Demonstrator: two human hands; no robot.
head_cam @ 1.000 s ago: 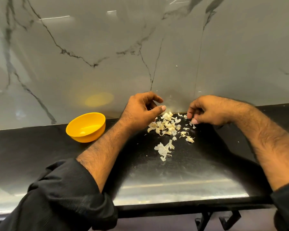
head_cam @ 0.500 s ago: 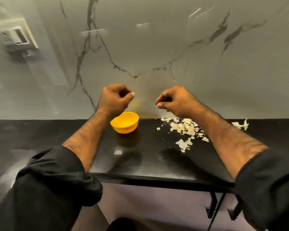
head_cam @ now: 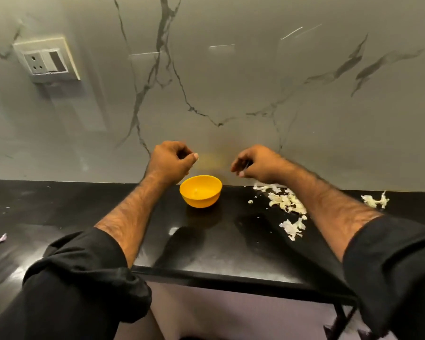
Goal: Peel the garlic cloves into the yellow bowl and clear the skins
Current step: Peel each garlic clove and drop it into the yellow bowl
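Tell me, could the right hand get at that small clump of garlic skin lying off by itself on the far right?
Probably yes. The separate clump lies in the open on the black counter, to the right of the right forearm, with nothing over or around it. The right hand hangs above the main pile of skins, so it would only swing rightward.

Black long sleeves (head_cam: 84, 271) — bunched and rolled above both hairy forearms (head_cam: 125, 217) — no rings or watch.

A glossy black counter (head_cam: 219, 253) fills the lower frame, bearing a yellow bowl (head_cam: 201, 191) at centre, garlic skins (head_cam: 286, 204) at right, another clump (head_cam: 375, 200) far right.
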